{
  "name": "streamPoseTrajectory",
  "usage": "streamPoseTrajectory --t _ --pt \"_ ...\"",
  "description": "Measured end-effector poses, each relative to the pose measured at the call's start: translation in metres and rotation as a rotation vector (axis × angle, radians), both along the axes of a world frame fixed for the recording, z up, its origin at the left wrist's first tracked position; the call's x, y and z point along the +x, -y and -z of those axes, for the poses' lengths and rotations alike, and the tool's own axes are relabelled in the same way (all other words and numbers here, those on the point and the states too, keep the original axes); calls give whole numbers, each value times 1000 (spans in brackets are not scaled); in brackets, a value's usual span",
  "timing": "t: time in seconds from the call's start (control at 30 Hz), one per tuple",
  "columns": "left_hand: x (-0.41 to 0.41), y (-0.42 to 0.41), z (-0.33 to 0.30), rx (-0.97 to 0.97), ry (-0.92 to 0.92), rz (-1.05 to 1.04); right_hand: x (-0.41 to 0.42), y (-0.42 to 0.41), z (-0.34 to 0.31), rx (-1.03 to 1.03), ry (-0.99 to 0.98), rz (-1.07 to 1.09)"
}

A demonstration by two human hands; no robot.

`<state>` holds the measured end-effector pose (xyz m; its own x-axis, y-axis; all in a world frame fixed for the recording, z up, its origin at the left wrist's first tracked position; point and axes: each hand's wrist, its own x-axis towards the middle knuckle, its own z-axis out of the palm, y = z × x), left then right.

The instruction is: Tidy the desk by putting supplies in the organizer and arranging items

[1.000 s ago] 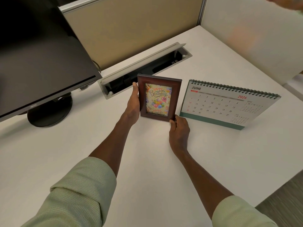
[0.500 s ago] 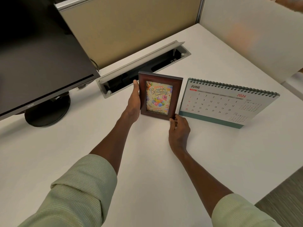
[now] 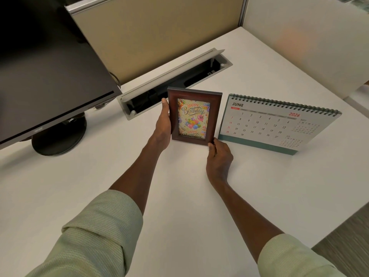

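Both hands kept hold of the frame (image 3: 194,116), which stood upright on the desk (image 3: 179,196) just left of the calendar (image 3: 277,124), much as a second earlier. The left hand (image 3: 162,126) gripped its left edge; the right hand (image 3: 218,156) pinched its lower right corner. The monitor (image 3: 50,66) stood at left.
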<state>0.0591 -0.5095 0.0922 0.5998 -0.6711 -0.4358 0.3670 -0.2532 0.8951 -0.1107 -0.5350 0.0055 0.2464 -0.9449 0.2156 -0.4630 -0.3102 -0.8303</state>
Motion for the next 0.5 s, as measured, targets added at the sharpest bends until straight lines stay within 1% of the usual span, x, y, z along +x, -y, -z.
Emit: streamPoseTrajectory --t 0.4,0.5 --pt "-5 -7 -6 1 24 6 1 0 0 29 -12 5" --pt "-10 -18 1 72 74 -19 -2 -5 -6 44 4 14"
